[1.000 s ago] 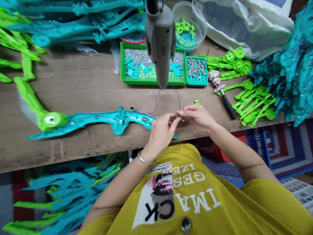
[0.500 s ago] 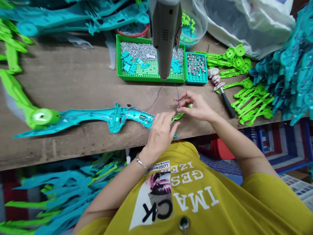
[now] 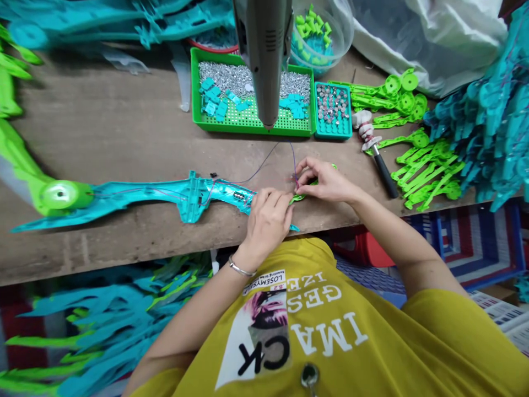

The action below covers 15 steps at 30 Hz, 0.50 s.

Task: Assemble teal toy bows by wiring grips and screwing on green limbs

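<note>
A long teal plastic toy body with a green wheel end lies along the wooden bench's front edge. Thin red and blue wires run from its middle toward my hands. My left hand rests curled on the teal body's right end, fingers pressed on it. Just beyond it, my right hand pinches the wire ends against a small green plastic piece.
A grey electric screwdriver hangs over a green tray of screws and teal clips. A small teal tray of metal bits, a clear bowl, a black-handled tool and piles of green and teal parts surround it.
My right hand moved away from me with the wires, then settled a little left. My left hand shifted down onto the teal body's end. The view drifted slightly.
</note>
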Tool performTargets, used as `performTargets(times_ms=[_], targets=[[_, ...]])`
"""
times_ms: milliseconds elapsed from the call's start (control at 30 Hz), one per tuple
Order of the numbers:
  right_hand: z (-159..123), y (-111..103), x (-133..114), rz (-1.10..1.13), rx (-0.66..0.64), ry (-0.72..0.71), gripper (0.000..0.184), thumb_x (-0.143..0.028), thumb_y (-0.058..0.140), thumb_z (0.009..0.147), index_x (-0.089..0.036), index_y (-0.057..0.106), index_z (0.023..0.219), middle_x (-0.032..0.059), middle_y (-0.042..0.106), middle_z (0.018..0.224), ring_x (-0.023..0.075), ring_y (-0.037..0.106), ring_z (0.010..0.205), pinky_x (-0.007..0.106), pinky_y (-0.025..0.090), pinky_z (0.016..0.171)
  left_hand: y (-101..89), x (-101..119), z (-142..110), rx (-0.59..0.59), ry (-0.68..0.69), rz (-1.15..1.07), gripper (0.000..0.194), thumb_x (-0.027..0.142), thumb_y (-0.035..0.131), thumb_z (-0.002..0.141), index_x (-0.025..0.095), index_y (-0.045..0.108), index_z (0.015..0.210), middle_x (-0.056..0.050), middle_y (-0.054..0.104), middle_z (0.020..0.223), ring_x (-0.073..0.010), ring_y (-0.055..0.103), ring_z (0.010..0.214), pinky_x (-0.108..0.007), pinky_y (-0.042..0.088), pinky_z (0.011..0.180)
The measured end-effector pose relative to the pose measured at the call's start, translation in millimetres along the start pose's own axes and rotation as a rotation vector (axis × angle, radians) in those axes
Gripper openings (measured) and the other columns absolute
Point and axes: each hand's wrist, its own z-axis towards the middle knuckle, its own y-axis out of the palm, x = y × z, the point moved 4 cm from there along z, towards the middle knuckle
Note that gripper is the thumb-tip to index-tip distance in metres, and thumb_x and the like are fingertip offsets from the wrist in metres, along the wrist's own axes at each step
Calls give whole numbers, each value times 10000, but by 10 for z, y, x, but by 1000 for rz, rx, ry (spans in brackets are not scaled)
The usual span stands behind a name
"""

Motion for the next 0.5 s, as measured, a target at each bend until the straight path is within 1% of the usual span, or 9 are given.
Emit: performTargets(times_ms=[133,267,367,433,500], targets=[[3,3,-8,-38,13,-14,362,-144,730,739,-216,521,1025,-37,743,777,144,710,742,272,496,759,-14,7,-9,3,6,17,229,225,500,1016,169,681,1145,-122,723,1119,-291,586,1068,-448,468,939],[9,14,-14,-99,23,-18,341,-141,712,748,-217,522,1021,-24,756,799,153,719,759,275,499,758,-22,41,-26,5,125,63,237,206,487,1024,204,705,1117,-115,703,1157,-264,597,1080,-422,476,950],[16,18,-27,-130,20,-17,336,-140,705,751,-215,523,1023,-17,764,812,155,726,768,273,503,759,-4,50,-30,-30,179,92,293,204,484,1022,200,694,1227,-144,671,1192,-283,583,1117,-456,490,987],[20,16,-43,-144,18,-10,335,-136,703,746,-214,524,1018,-17,766,809,156,730,763,267,501,748,15,45,-22,-71,172,118,336,223,478,1025,190,671,1298,-163,644,1208,-300,575,1126,-478,506,989],[22,13,-63,-164,8,7,333,-134,698,742,-213,527,1016,-19,768,798,157,732,752,262,497,733,30,40,-10,-110,156,130,361,230,472,1025,176,660,1327,-177,625,1205,-311,573,1133,-486,521,988]])
